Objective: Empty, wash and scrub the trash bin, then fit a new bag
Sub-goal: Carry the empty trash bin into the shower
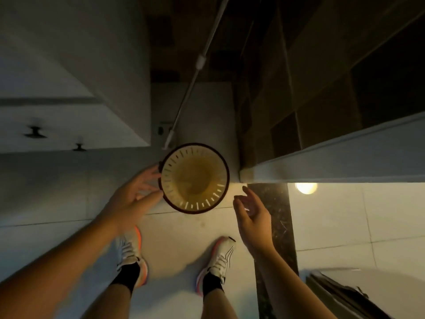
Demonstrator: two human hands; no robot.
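A round bin [195, 178] stands upright on the pale tiled floor [174, 236], seen straight down its mouth. It is yellowish inside with a dark rim and a ring of narrow slots in the wall; nothing lies in it that can be made out.

The left hand [135, 194] is at the bin's left side, fingers spread wide and loosely bent, the fingertips at or just touching the dark rim; whether they actually press it cannot be told through the blur. The right hand [249, 211] hangs to the right of the bin, open and relaxed, clear of the rim with a strip of floor between.

Behind the bin, a thin pole [197, 72] leans up and away, its foot just beside the bin's far edge. Left of the bin and behind it stands a white cabinet [76, 95] with two dark knobs; its corner comes near the bin's far left side. Right of the bin, the corner of a pale ledge [333, 162] comes close to the rim, and a dark stone strip [273, 217] runs along the floor under the right hand. A round light spot [305, 188] shines on the tiles beyond that strip.

Nearer than the bin, two white shoes [132, 254] with orange soles stand apart on open floor, the widest free room around the bin.
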